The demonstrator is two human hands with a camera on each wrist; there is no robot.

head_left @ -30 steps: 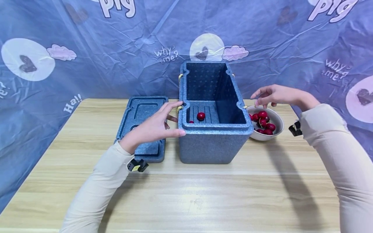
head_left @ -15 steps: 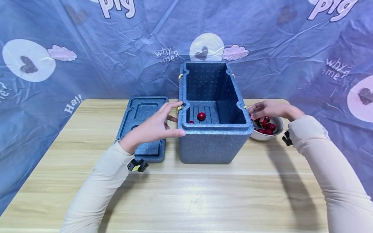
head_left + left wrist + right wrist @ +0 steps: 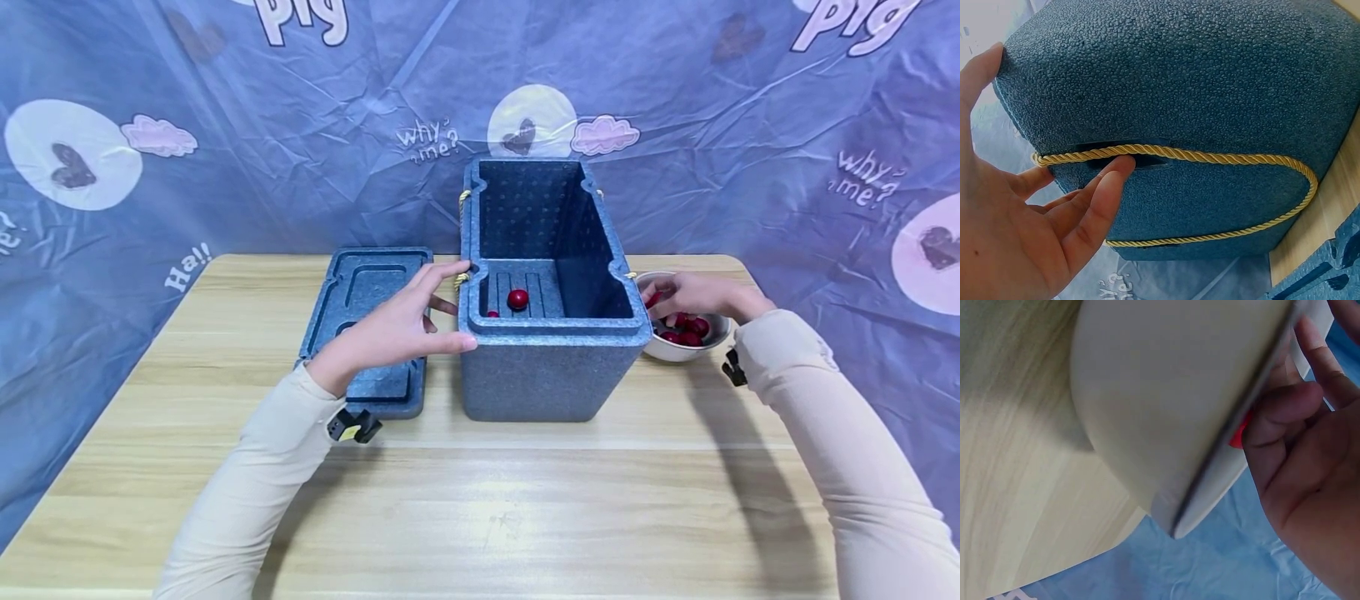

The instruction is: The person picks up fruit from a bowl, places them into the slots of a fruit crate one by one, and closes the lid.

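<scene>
Deep in the grey-blue foam box (image 3: 551, 375) lies a red cherry (image 3: 517, 299), with a small part of another showing by its near wall. My left hand (image 3: 397, 325) touches the box's left side, thumb at the front corner and index finger at the rim notch. In the left wrist view the other fingers lie beside the box's gold rope (image 3: 1210, 156). Over the white bowl (image 3: 675, 354) my right hand (image 3: 693, 296) pinches a red cherry (image 3: 654, 298) between thumb and fingers. Several cherries (image 3: 688, 332) lie below it. The right wrist view shows only a sliver of red behind the thumb.
The box's lid (image 3: 382, 387) lies on the wooden table (image 3: 480, 508) to the left, partly under my left forearm. A printed blue cloth (image 3: 300, 167) hangs behind the table. The bowl stands close against the box's right side.
My right hand has come down and left into the bowl, and its fingers have closed on a cherry. My left hand and the box have stayed where they were.
</scene>
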